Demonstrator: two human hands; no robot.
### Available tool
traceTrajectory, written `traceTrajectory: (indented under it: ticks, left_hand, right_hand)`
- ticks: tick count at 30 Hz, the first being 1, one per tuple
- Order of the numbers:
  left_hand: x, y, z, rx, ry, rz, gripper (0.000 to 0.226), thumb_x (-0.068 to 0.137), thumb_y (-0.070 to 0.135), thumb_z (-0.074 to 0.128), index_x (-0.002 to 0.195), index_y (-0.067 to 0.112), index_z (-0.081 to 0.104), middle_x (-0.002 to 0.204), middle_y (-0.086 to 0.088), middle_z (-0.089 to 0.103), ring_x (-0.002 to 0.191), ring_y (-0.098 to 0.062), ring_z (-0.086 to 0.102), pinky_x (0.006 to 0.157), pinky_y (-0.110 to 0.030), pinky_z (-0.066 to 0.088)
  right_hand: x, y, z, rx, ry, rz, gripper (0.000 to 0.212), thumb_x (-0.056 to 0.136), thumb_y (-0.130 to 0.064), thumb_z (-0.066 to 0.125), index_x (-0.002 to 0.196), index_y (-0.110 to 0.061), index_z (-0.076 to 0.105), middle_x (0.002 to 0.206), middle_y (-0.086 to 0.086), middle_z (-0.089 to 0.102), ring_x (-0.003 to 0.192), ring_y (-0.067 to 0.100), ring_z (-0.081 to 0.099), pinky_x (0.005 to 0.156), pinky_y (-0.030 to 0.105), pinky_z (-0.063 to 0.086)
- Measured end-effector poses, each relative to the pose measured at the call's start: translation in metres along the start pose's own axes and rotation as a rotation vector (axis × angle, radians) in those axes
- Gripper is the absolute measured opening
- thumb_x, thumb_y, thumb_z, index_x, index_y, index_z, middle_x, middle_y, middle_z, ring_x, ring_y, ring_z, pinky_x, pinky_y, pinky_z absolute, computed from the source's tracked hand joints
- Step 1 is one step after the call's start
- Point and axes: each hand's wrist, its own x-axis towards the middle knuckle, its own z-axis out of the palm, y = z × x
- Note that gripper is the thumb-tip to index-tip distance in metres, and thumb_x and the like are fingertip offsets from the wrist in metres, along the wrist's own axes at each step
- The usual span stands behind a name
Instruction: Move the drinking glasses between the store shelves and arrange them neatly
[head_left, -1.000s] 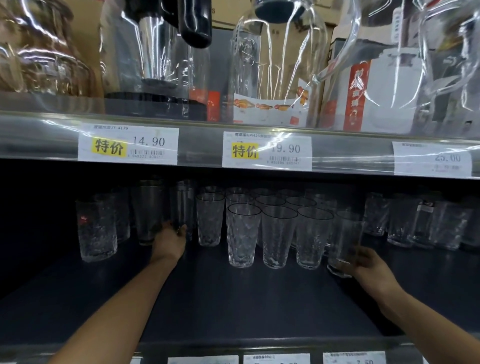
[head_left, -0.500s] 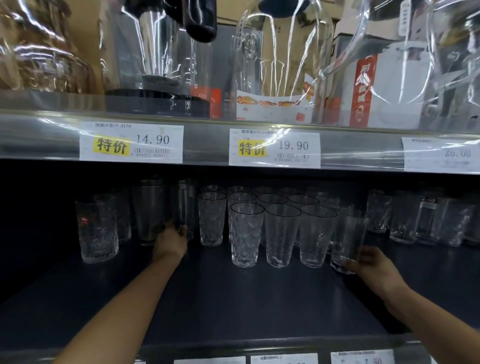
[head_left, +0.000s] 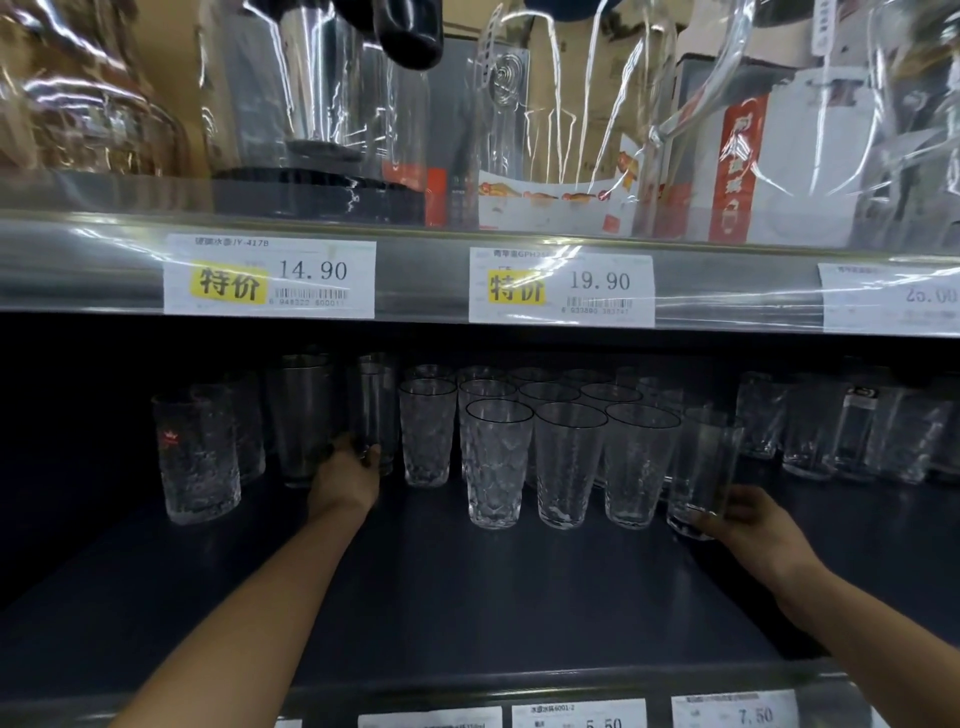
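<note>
Clear drinking glasses stand in rows on the dark lower shelf (head_left: 467, 597). The left hand (head_left: 345, 480) curls round the base of a tall smooth glass (head_left: 371, 410), which stands between a wider tall glass (head_left: 301, 415) on its left and a patterned tumbler (head_left: 427, 431) on its right. The right hand (head_left: 753, 525) grips the lower part of a plain glass (head_left: 704, 462). This glass is slightly tilted, just beside the right end of the front row of tumblers (head_left: 569, 462); whether its base touches the shelf cannot be told. Price tags reading 14.90 (head_left: 270, 280) and 19.90 (head_left: 561, 288) sit on the upper shelf edge (head_left: 415, 270).
</note>
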Motion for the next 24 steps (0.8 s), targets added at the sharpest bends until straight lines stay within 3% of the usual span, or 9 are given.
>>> traceTrajectory:
  ticks: [8,24]
  left_hand:
    - [-0.0027,-0.0008,-0.0001,-0.096,-0.013,0.009,0.051,0.102,0.034,0.049,0.143,0.006,0.036,0.133,-0.022,0.058,0.115,-0.037,0.059,0.09,-0.039,0.049]
    - [-0.0017,-0.0021,0.0006,-0.127,0.02,-0.004,0.055,0.102,0.029,0.051,0.145,0.001,0.033,0.136,-0.025,0.055,0.118,-0.039,0.057,0.091,-0.04,0.048]
  right_hand:
    - [0.0,0.0021,0.0002,0.007,0.002,0.01,0.047,0.075,-0.024,0.085,0.113,-0.019,0.057,0.106,0.005,0.07,0.102,0.029,0.067,0.097,0.048,0.051]
    - [-0.0008,0.0013,0.0004,0.01,-0.009,0.004,0.046,0.078,-0.025,0.084,0.114,-0.022,0.055,0.108,0.005,0.07,0.102,0.027,0.066,0.095,0.043,0.052]
